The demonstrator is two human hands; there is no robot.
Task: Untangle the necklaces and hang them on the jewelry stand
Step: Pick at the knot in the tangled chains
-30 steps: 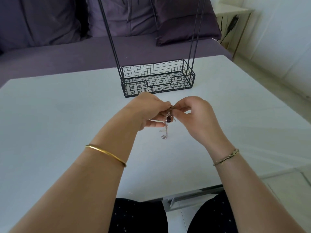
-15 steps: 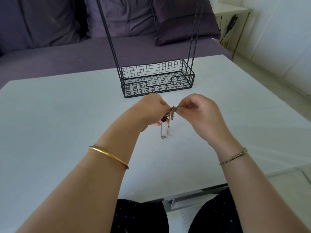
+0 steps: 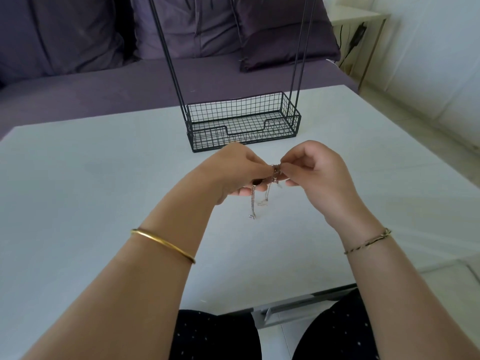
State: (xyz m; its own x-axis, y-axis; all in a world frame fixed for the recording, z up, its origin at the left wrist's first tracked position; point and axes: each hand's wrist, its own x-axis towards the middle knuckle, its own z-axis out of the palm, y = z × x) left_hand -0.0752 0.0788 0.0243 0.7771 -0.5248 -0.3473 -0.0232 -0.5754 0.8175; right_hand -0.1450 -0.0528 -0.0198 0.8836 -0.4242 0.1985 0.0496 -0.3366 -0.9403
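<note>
White table (image 3: 104, 190) holds the jewelry stand (image 3: 241, 120), with nothing seen hanging yet. Your left hand (image 3: 233, 172) and right hand (image 3: 319, 175) pinch the knotted necklaces (image 3: 274, 175) between them. Untangling comes first.

Two hands, left hand (image 3: 235, 172) and right hand (image 3: 318, 175); one jewelry stand (image 3: 242, 123); one tangle of necklaces (image 3: 262, 190), count unclear; two bracelets (image 3: 163, 244); one counter (image 3: 91, 183).
</note>
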